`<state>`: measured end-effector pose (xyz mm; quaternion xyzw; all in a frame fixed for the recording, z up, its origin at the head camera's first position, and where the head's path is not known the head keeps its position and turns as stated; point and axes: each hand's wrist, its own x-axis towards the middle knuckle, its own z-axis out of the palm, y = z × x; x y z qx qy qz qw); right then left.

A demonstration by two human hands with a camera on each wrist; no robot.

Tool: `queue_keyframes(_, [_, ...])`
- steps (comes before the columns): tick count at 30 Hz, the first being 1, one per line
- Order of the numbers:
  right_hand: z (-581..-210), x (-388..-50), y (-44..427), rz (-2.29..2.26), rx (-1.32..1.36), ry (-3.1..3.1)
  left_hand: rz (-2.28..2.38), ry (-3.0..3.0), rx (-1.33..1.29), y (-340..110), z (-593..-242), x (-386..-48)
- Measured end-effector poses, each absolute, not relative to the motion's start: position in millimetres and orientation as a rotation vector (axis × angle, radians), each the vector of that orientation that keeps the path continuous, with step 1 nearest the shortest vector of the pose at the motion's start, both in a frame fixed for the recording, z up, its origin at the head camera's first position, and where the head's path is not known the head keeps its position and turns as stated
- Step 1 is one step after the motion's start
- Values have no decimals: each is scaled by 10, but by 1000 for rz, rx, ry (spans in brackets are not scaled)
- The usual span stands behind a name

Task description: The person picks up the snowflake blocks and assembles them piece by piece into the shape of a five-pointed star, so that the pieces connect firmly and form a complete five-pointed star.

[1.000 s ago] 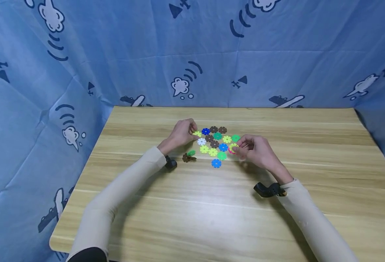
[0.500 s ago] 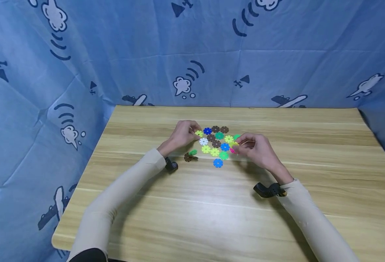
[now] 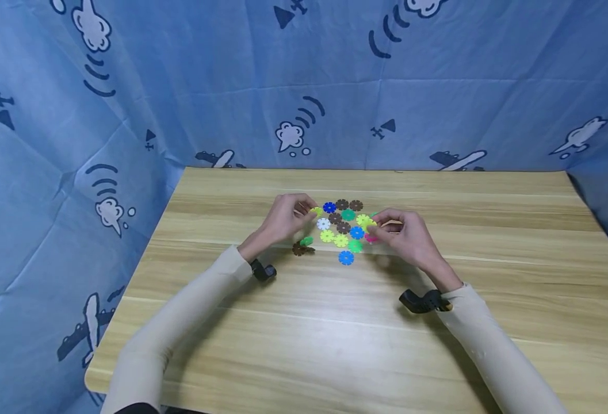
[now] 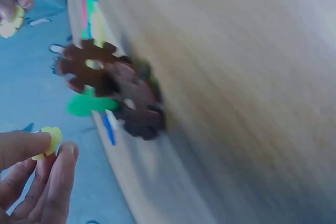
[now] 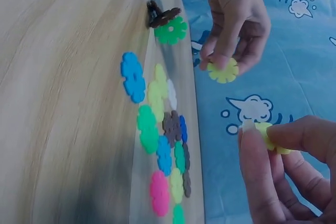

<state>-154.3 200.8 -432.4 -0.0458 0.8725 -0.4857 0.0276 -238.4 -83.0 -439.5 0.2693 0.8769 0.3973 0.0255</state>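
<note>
My left hand (image 3: pixel 286 218) pinches a yellow snowflake disc (image 4: pixel 51 139) between thumb and fingers. It is held above the tabletop, at the left end of a group of loose discs. On the right side of the group, my right hand (image 3: pixel 404 238) pinches another yellow snowflake disc (image 5: pixel 265 136) by its edge. A small second bit of yellow shows below those right fingertips in the right wrist view; whether it is a separate disc I cannot tell. The two hands are apart, with discs lying between them. A pink disc (image 5: pixel 159 192) lies partly hidden under the right hand in the head view.
Several flat discs lie together, among them a white disc (image 3: pixel 323 223), a dark blue disc (image 3: pixel 329 207) and a blue disc (image 3: pixel 346 257) nearest me. Brown discs (image 4: pixel 89 66) and a green disc (image 5: pixel 172 31) stand joined at the left. A blue patterned cloth (image 3: pixel 335 80) hangs behind the table.
My left hand has drawn back slightly toward me with its yellow disc. The right hand has shifted only a little, its yellow disc rising slightly. The head view has drifted slightly.
</note>
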Motion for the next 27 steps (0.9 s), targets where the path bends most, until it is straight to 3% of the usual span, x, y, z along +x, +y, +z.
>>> queue_keyframes(13, [-4301, -1542, 1907, -1598, -213, 2642, 1380, 2715, 1074, -696, -4286, -2125])
queue_keyframes(27, [-4285, -1551, 1828, -1768, -215, 2545, 1483, 2643, 1126, -614, -4309, -2023])
